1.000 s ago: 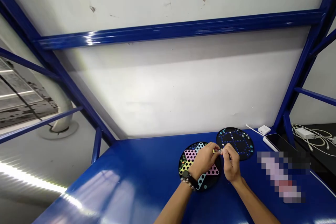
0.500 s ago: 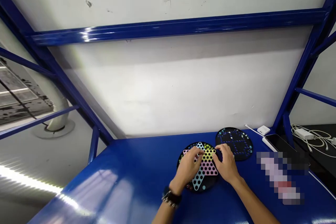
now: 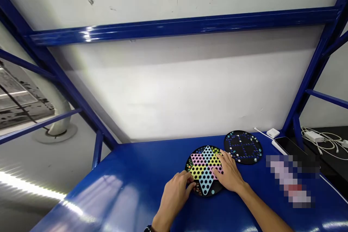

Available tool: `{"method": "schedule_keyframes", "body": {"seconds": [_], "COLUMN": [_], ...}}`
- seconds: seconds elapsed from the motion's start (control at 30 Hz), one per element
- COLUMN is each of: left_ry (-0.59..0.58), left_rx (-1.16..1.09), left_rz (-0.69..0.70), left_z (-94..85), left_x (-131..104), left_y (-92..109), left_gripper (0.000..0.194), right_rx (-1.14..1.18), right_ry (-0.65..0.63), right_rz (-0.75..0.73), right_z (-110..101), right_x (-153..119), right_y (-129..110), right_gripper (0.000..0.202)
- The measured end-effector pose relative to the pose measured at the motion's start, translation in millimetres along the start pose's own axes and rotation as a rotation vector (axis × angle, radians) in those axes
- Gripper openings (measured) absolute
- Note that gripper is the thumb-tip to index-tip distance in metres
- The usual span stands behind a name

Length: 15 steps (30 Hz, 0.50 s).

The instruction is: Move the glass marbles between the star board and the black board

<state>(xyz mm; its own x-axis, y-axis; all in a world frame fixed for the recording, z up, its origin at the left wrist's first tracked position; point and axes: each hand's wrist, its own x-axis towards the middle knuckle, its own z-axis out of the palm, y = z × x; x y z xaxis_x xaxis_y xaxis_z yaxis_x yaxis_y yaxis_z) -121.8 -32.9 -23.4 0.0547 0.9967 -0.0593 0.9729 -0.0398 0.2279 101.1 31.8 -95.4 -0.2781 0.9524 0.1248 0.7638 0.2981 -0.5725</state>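
Note:
A round black Chinese checkers board (image 3: pixel 216 189) lies on the blue table, with a star of light blue, yellow and pink fields full of holes. Small coloured marbles (image 3: pixel 214 150) sit in the sections around its rim. At the lower left rim is my left hand (image 3: pixel 175 192), its fingers curled and thumb close to the forefinger; whatever lies between the tips is too small to make out. My right hand (image 3: pixel 230 174) rests over the right side of the star, fingers stretched and thumb apart, hiding part of the pink and yellow fields.
Behind my right hand lies a second round black board (image 3: pixel 243 148) with pale pieces along its rim. To the right are a white adapter (image 3: pixel 273 133), a dark phone (image 3: pixel 289 147) and a blurred patch (image 3: pixel 290 185). Blue metal bars (image 3: pixel 185 25) frame the white wall.
My left hand has moved from over the star down and left to the board's rim. My right hand has shifted slightly left and lowered, with its fingers now stretched over the board.

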Motion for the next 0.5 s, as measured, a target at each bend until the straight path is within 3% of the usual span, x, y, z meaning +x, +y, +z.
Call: {"method": "schedule_keyframes", "body": {"seconds": [0.3, 0.5], "left_ry": [-0.205, -0.166], "left_rx": [0.207, 0.189], "left_rz": [-0.212, -0.224], "left_z": [-11.9, -12.1], "left_x": [3.4, 10.7], "left_y": [21.6, 20.0], "left_gripper": [0.017, 0.015], "right_rx": [-0.01, -0.023], "right_ry": [-0.124, -0.152], "right_rz": [0.04, 0.047], "right_z": [-13.7, -14.4], "right_x": [0.2, 0.5], "right_y": [-8.2, -8.2], "right_gripper": [0.06, 0.06]}}
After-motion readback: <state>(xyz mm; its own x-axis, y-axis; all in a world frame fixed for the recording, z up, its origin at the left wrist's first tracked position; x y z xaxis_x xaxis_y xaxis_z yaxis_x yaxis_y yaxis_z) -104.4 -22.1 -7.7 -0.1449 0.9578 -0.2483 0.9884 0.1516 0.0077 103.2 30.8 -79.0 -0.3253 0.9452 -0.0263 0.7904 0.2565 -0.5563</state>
